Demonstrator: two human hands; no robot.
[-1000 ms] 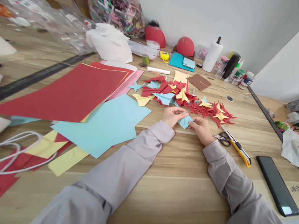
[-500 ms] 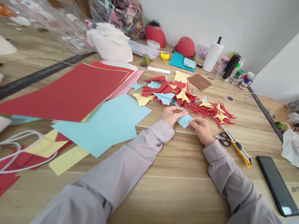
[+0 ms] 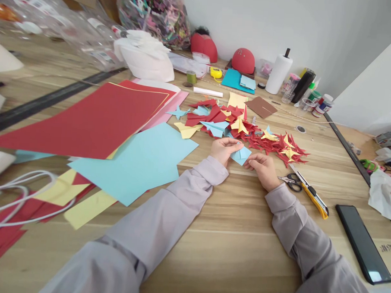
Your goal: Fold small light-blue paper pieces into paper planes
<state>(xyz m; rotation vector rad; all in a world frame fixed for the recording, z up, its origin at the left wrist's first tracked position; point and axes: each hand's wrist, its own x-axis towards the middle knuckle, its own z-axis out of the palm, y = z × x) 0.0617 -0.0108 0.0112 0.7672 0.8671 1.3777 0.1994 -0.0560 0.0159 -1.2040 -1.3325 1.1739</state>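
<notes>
A small folded light-blue paper (image 3: 241, 155) is pinched at its upper left between the thumb and fingers of my left hand (image 3: 225, 150). My right hand (image 3: 262, 167) is at the paper's right corner, its thumb and fingertips pressed together; whether they grip the corner is too small to tell. Just beyond both hands lies a heap of folded red paper pieces (image 3: 213, 114), with yellow and blue ones among them. Black scissors (image 3: 293, 182) and a yellow utility knife (image 3: 313, 197) rest to the right of my right hand.
Large red (image 3: 96, 120) and light-blue sheets (image 3: 143, 157) cover the left side, near a white cable (image 3: 25, 191). A black phone (image 3: 363, 242) lies at the right. Bottles (image 3: 323, 104) and a white roll (image 3: 278, 74) stand at the back.
The blue paper has turned slightly and shifted a little left, showing more fold lines. My right fingertips have moved slightly left and now sit lower on its corner.
</notes>
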